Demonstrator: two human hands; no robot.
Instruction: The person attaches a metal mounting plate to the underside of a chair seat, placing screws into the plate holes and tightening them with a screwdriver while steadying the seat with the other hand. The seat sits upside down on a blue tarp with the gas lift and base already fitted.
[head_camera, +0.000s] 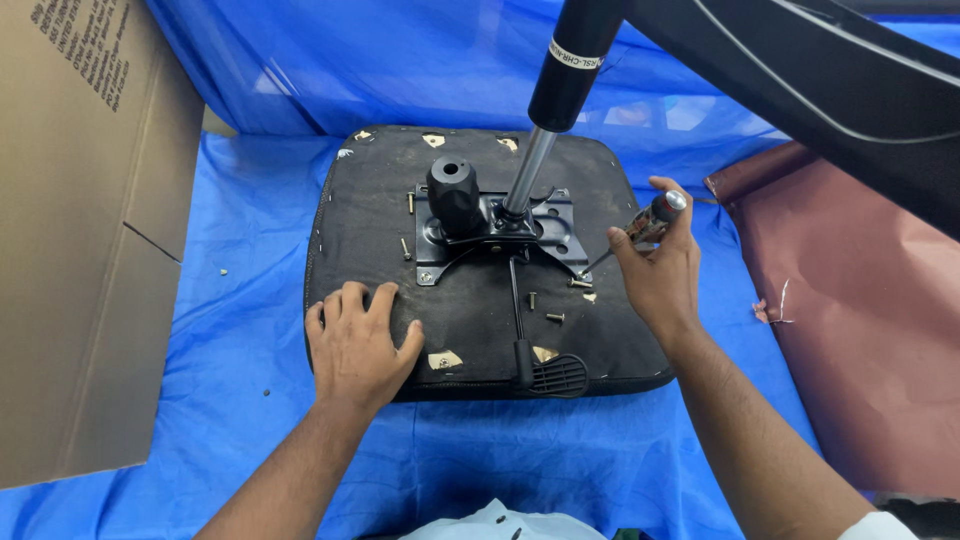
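Note:
An upturned black chair seat (470, 320) lies on a blue sheet (250, 310). A black metal mechanism plate (545, 235) is on its underside, with a round knob (455, 190), a gas cylinder (545, 130) rising from it and a lever (520, 330) running toward me. My left hand (358, 345) presses flat on the seat's near left corner. My right hand (660, 265) grips a screwdriver (650, 220) whose tip points at the plate's right edge. Loose screws (555, 317) lie on the seat near the plate.
A large cardboard box (85, 230) stands at the left. A black chair base part (830, 80) hangs over the upper right. Brown paper (870, 330) lies to the right. Small bits (222, 271) are scattered on the sheet at left.

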